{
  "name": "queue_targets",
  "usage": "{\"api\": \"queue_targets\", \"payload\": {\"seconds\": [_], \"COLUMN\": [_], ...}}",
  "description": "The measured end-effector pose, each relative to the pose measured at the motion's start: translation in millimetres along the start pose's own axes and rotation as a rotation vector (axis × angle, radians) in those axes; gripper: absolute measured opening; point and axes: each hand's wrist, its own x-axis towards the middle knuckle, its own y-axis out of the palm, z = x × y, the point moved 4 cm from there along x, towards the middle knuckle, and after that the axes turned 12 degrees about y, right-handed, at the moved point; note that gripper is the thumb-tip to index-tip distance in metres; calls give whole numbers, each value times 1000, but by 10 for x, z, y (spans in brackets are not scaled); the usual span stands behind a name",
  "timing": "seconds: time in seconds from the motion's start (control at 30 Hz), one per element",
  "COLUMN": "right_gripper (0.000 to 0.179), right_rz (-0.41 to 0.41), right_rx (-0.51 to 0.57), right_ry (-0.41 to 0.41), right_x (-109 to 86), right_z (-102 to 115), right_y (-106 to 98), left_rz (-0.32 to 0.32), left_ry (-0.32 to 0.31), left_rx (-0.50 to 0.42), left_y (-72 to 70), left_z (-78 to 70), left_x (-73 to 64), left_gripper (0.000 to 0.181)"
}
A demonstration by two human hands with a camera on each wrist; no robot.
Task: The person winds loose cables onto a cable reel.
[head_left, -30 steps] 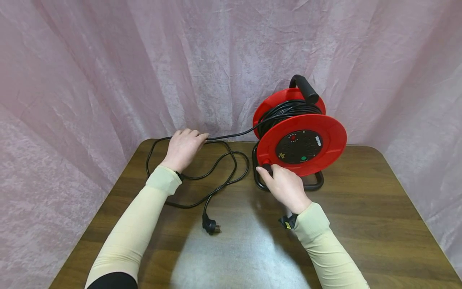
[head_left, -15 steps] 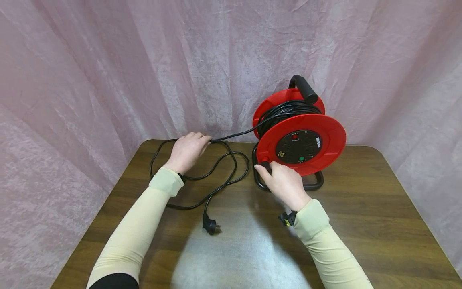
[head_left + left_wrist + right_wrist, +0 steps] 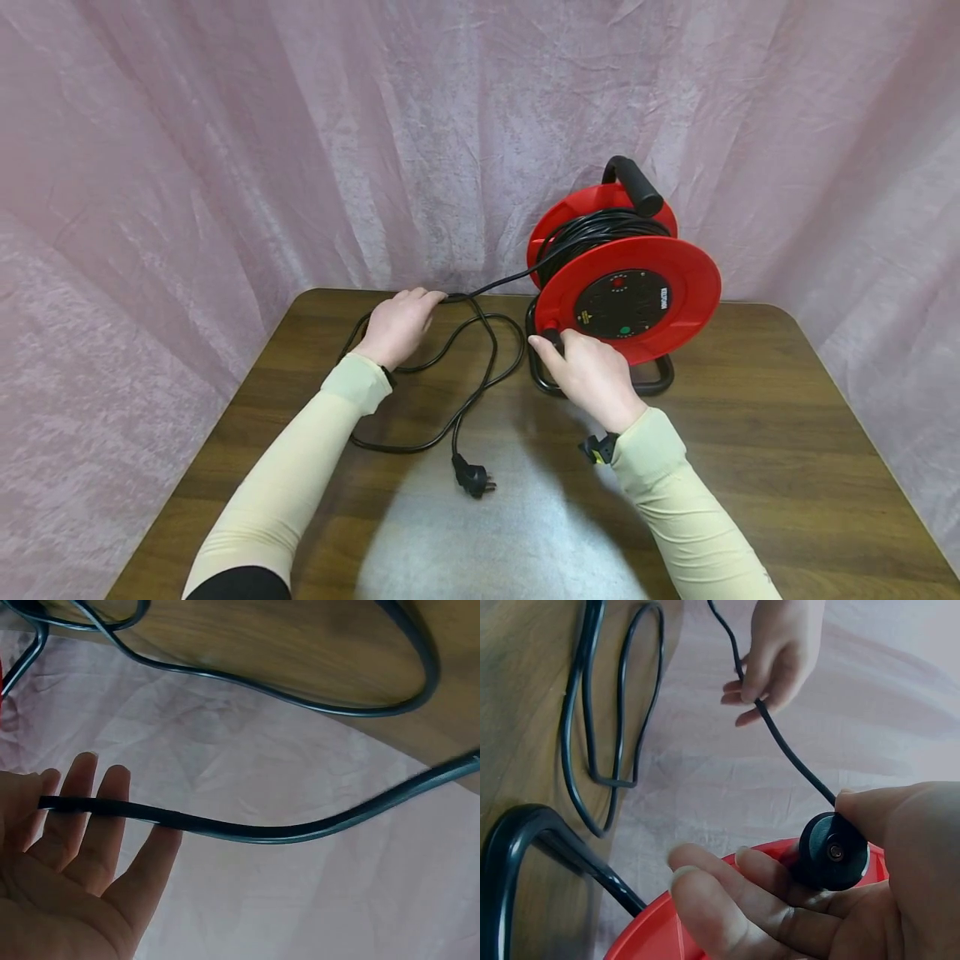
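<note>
A red cable reel (image 3: 693,275) wound with black cable stands at the right of the table in the head view. My right hand (image 3: 597,377) grips the round black crank knob (image 3: 834,851) on its front disc, thumb on one side and fingers on the other. Left of the reel, my left hand (image 3: 400,325) pinches the black cable (image 3: 277,831) between thumb and fingers, its fingers fairly straight beneath it. From there the cable runs up to the reel. The loose end lies in loops on the table and finishes in a black plug (image 3: 472,477).
The reel rests on a black tubular frame (image 3: 529,825) with a padded carrying handle (image 3: 637,187) on top. Behind the wooden table (image 3: 780,467) hangs a pink curtain (image 3: 450,142), close to the table's back edge.
My left hand has moved right toward the reel with the cable. The plug and loops have slid right. The reel's front disc has turned slightly clockwise, with my right hand staying on the knob.
</note>
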Motion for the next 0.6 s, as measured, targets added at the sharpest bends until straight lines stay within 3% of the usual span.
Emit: {"api": "queue_targets", "payload": {"seconds": [0.37,0.6], "right_gripper": [53,53], "right_rz": [10,5], "right_rx": [2,5], "right_ry": [-5,-8], "right_x": [1,0], "right_z": [8,19], "right_y": [-38,-34], "left_rz": [45,17], "left_ry": [-69,-67], "left_rx": [-29,-15], "left_y": [-19,-11], "left_z": [48,56], "left_x": [-41,-59], "left_gripper": [34,34]}}
